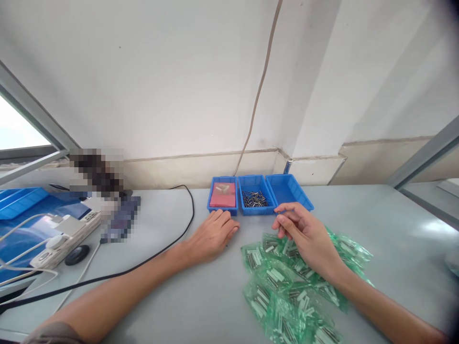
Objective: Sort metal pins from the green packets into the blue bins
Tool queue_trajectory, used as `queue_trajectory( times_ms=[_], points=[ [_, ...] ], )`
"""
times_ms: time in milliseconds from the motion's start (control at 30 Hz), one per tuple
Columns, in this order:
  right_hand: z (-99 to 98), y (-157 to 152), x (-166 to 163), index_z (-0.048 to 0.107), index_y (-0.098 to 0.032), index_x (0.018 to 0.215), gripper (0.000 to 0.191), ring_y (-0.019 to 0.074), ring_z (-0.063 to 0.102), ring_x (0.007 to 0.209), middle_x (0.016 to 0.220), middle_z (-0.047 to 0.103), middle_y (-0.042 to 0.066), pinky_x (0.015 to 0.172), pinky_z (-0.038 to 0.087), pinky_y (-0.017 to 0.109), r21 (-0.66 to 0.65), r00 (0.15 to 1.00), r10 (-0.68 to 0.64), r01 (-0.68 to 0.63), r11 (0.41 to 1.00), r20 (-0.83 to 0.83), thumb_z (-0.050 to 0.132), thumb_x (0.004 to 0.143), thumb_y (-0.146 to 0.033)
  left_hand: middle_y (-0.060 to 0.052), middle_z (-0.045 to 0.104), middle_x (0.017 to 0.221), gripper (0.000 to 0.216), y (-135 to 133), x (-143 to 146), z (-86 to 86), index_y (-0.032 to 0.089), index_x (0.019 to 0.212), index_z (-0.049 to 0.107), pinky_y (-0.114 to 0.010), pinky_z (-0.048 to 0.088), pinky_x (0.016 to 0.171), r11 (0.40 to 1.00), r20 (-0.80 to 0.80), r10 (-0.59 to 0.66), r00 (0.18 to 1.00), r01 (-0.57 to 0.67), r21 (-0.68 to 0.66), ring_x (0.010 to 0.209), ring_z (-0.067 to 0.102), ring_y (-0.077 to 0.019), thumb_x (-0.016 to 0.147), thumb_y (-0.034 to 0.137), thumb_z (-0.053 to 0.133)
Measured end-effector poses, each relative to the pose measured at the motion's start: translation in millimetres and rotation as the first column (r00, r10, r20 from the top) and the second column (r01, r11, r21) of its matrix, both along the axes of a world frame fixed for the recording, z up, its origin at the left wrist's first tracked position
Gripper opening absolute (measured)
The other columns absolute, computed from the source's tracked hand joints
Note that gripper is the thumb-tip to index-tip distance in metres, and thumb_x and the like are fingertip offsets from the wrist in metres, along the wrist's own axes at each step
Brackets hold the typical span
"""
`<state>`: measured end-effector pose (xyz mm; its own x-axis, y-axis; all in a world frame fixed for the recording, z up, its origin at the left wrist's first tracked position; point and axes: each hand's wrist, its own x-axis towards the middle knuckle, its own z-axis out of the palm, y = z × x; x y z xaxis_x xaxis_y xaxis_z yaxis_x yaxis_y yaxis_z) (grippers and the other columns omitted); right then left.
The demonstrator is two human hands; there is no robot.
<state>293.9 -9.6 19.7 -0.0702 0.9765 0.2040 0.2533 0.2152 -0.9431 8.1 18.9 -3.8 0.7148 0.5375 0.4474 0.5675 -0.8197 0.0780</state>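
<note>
Green plastic packets [276, 277], heaped toward the worktop's [201, 296] near edge, should handle light, soft and slippery; grip the film margin. Right hand [303, 234]: fingertips gathered, any hold unclear; left hand [211, 236]: palm down, grip hidden.

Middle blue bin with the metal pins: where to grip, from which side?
Probably the front wall of the middle bin, from the near side, hooking over the rim: the left bin and right bin closely flank its side walls, leaving little room there.

White wall [179, 86], grey tabletop [179, 306], metal frame [426, 155], bright left opening [14, 126]
</note>
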Motion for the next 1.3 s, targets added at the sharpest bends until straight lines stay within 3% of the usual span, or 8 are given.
queue_trajectory(
  times_ms=[167, 433, 700, 967, 1300],
  points=[
    [-0.4, -1.2, 0.5, 0.062, -0.025, 0.118, 0.031, 0.0189, 0.064, 0.068, 0.085, 0.074, 0.002, 0.062, 0.050, 0.031, -0.021, 1.000, 0.009, -0.009, 1.000, -0.006, 0.060, 0.104, -0.053, -0.011, 0.060, 0.104, 0.031, -1.0, -1.4, 1.5, 0.013, 0.130, 0.060, -0.039, 0.043, 0.081, 0.999, -0.031, 0.004, 1.000, -0.005, -0.043, 0.091, 0.052, -0.0245, 0.111, 0.013, 0.036],
    [2.5, -3.4, -2.2, 0.065, -0.026, 0.118, 0.036, 0.0192, 0.064, 0.067, 0.086, 0.075, 0.004, 0.059, 0.050, 0.031, -0.033, 1.000, 0.018, -0.018, 0.999, -0.012, 0.061, 0.102, -0.058, -0.010, 0.065, 0.107, 0.027, -0.1, -2.0, -0.2, 0.017, 0.126, 0.060, -0.038, 0.044, 0.084, 0.995, 0.010, 0.020, 1.000, -0.019, -0.093, 0.091, 0.055, -0.0234, 0.113, 0.017, 0.037],
    [3.9, -5.7, -3.1, 0.067, -0.025, 0.117, 0.040, 0.0168, 0.061, 0.066, 0.087, 0.074, 0.004, 0.054, 0.047, 0.027, -0.125, 0.994, 0.018, -0.031, 0.992, -0.108, 0.066, 0.099, -0.061, -0.008, 0.070, 0.102, 0.036, -0.3, -6.6, -6.8, 0.019, 0.132, 0.059, -0.037, 0.044, 0.085, 0.997, 0.030, -0.075, 0.997, 0.075, -0.018, 0.093, 0.059, -0.0227, 0.107, 0.004, 0.039],
    [1.0, -5.3, -3.2, 0.067, -0.026, 0.119, 0.040, 0.0164, 0.057, 0.069, 0.091, 0.072, 0.004, 0.056, 0.045, 0.026, -0.192, 0.983, 0.007, -0.042, 0.981, -0.184, 0.066, 0.100, -0.060, -0.006, 0.073, 0.101, 0.020, 0.6, -5.2, -3.4, 0.016, 0.131, 0.058, -0.030, 0.048, 0.079, 0.990, 0.202, -0.117, 0.972, 0.099, 0.096, 0.084, 0.062, -0.0174, 0.112, 0.021, 0.054],
    [1.9, -6.6, -2.7, 0.067, -0.027, 0.117, 0.037, 0.0159, 0.056, 0.070, 0.091, 0.073, 0.003, 0.059, 0.043, 0.026, -0.197, 0.983, -0.008, -0.029, 0.980, -0.184, 0.067, 0.100, -0.060, -0.005, 0.072, 0.091, 0.018, 5.2, -6.7, -5.6, 0.017, 0.118, 0.065, -0.030, 0.046, 0.073, 0.990, 0.186, -0.087, 0.979, 0.064, 0.124, 0.077, 0.061, -0.0175, 0.113, 0.026, 0.050]
  ],
)
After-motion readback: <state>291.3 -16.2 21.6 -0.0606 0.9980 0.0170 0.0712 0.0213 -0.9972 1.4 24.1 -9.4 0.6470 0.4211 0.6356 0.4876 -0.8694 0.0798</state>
